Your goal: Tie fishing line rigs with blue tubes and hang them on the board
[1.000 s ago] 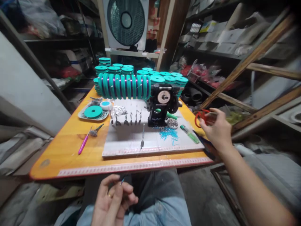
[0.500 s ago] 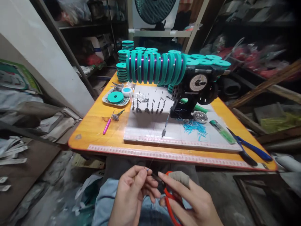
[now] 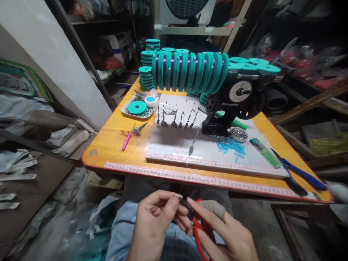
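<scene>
In front of my lap, my left hand (image 3: 156,221) pinches a tiny blue piece (image 3: 179,197) between thumb and forefinger. A thin line seems to run from it up to the table edge. Around red-handled pliers (image 3: 199,242) the fingers of my right hand (image 3: 231,228) are wrapped; one finger wears a beige wrap (image 3: 214,207). The dark jaws point at my left fingertips, close to the blue piece. Whether they touch it I cannot tell. Beyond, a black winding stand (image 3: 217,116) carries a row of teal spools (image 3: 190,72) with purple thread.
On the white board (image 3: 168,145) lie blue tube pieces (image 3: 231,146), a dish of metal bits (image 3: 239,134), a green-capped case (image 3: 265,152) and small dark weights (image 3: 175,123). Blue-handled pliers (image 3: 304,175) lie right; a pink tool (image 3: 127,140) and tray (image 3: 125,111) left.
The view has shifted, so the table and spools sit slightly differently. My hands stay together, the pliers' jaws still by the left fingertips; the hands sit slightly further right in view.
</scene>
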{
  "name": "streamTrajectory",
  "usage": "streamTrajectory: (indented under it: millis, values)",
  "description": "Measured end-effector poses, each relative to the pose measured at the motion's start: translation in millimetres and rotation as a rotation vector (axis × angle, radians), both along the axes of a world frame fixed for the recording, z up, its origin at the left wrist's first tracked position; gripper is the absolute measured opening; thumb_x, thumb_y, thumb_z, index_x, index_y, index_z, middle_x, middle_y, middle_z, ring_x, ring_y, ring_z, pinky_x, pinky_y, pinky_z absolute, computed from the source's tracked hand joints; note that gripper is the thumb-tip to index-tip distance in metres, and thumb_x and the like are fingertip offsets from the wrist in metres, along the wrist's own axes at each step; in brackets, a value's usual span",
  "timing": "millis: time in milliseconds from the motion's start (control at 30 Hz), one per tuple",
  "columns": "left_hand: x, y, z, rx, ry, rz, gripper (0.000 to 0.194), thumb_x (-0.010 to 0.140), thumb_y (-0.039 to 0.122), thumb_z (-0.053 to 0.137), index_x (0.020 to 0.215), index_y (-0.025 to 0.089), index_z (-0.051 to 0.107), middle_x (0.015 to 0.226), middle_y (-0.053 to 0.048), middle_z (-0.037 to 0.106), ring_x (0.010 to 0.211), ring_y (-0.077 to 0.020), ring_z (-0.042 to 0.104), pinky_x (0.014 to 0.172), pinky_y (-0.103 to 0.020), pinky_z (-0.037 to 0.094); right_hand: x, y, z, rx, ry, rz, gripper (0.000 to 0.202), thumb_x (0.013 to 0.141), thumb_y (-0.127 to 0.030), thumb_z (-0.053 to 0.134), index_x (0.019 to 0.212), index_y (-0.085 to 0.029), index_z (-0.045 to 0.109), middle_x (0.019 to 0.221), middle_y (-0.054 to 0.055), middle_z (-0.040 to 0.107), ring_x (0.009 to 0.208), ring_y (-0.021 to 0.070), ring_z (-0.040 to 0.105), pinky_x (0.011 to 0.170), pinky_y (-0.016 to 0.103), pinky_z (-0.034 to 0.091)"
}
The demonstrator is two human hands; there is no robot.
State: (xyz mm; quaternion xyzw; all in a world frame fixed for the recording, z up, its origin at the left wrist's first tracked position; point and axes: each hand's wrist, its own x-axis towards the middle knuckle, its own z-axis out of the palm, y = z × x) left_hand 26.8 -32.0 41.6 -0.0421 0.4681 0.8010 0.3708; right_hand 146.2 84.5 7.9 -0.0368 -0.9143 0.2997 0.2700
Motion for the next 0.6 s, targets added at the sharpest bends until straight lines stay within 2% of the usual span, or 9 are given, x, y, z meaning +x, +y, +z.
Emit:
streamTrajectory:
  millis: [133,267,433,467,533,567,600]
  values:
    - [-0.5,-0.3,-1.5,0.002,-0.001,0.005,0.031,0.061,0.038,0.09,0.071,0.014,0.073,0.056,-0.001,0.069,0.042,-0.0119,0.062,0.042,-0.022,0.053,-1.1,1.2,1.3,-0.033,0.001,0.007,0.053,0.088,-0.007,0.058,0.139,-0.019,0.052,0.107,0.008,0.068,0.095,0.0129,0.069,0.085,0.016,0.056]
    - [-0.7,0.2,-1.4,-0.015,0.018,0.007,0.032,0.061,0.039,0.09,0.071,0.014,0.073,0.056,-0.001,0.069,0.041,-0.0123,0.061,0.04,-0.023,0.052,-3.9,0.5,1.7,-0.119,-0.01,0.04,0.055,0.087,-0.005,0.057,0.138,-0.021,0.052,0.102,0.006,0.07,0.084,0.0121,0.071,0.077,0.015,0.057]
    - [-1.4,2.3,1.8,-0.051,0.046,0.032,0.032,0.061,0.04,0.089,0.069,0.014,0.073,0.055,0.0,0.068,0.043,-0.0103,0.063,0.044,-0.018,0.052,1.7,-6.3,2.8,-0.249,-0.023,0.031,0.054,0.085,-0.005,0.059,0.134,-0.027,0.054,0.092,0.002,0.072,0.07,0.0121,0.071,0.066,0.017,0.058]
    - [-1.7,2.6,2.3,-0.058,0.052,0.035,0.032,0.062,0.04,0.089,0.07,0.014,0.073,0.055,0.0,0.068,0.044,-0.0101,0.063,0.044,-0.017,0.051,5.2,-1.9,5.1,-0.269,-0.013,-0.032,0.05,0.086,-0.007,0.06,0.132,-0.028,0.056,0.091,0.002,0.072,0.069,0.0129,0.071,0.065,0.018,0.058]
    - [-2.3,2.8,2.8,-0.067,0.062,0.034,0.032,0.062,0.041,0.089,0.07,0.014,0.073,0.055,0.0,0.068,0.045,-0.0106,0.064,0.044,-0.016,0.051,13.3,21.6,13.1,-0.278,0.01,-0.264,0.042,0.089,-0.016,0.062,0.128,-0.03,0.059,0.093,0.004,0.073,0.072,0.0159,0.072,0.061,0.02,0.058]
    - [-2.5,2.8,2.6,-0.07,0.068,0.032,0.032,0.062,0.042,0.089,0.071,0.014,0.074,0.055,-0.001,0.069,0.045,-0.011,0.064,0.044,-0.017,0.051,17.1,41.9,18.3,-0.26,0.02,-0.467,0.038,0.091,-0.021,0.061,0.128,-0.03,0.058,0.091,0.004,0.073,0.071,0.0171,0.072,0.056,0.021,0.057]
    - [-2.6,2.8,1.9,-0.074,0.076,0.029,0.033,0.062,0.042,0.089,0.071,0.014,0.074,0.056,-0.001,0.069,0.045,-0.0113,0.064,0.044,-0.017,0.051,20.3,67.4,23.9,-0.183,0.041,-0.6,0.043,0.09,-0.028,0.064,0.132,-0.03,0.055,0.095,0.007,0.073,0.074,0.02,0.073,0.054,0.024,0.056]
